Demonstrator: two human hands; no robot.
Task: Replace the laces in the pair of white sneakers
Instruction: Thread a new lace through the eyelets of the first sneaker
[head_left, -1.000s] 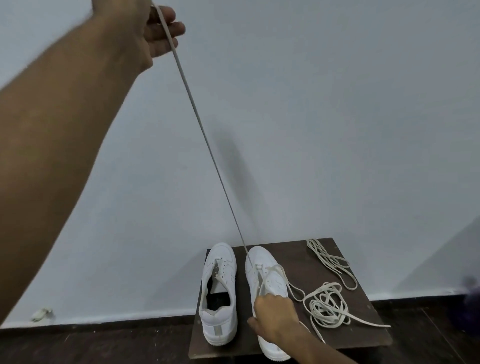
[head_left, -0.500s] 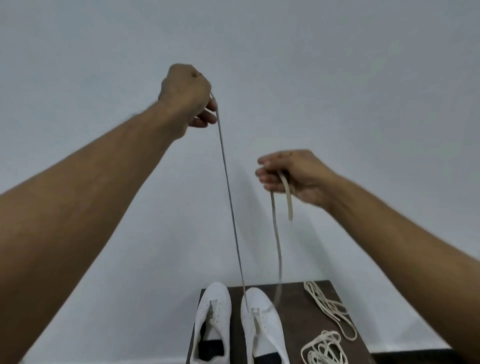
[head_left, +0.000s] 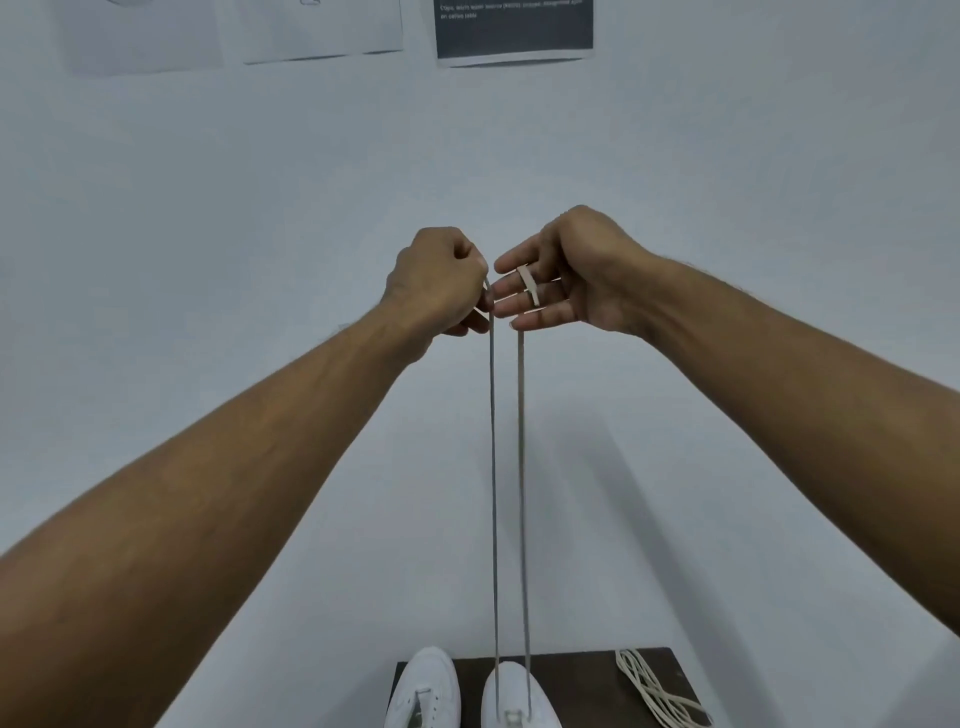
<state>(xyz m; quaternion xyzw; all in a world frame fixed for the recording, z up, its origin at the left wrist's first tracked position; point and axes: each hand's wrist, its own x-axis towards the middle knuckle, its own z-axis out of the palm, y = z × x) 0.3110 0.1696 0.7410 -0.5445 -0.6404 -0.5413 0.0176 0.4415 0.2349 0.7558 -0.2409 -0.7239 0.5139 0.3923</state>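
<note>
Both ends of one lace (head_left: 493, 467) are raised level above the right sneaker (head_left: 511, 699), apparently to even their lengths. Left hand (head_left: 436, 283) grip: closed, pinching one end. Right hand (head_left: 563, 280) grip: fingers nearly straight, end wound round one. Judgement: only the lowest eyelets threaded. Left sneaker (head_left: 423, 686) shows no lace; spare laces (head_left: 654, 688) lie on the counter (head_left: 582, 680).
</note>
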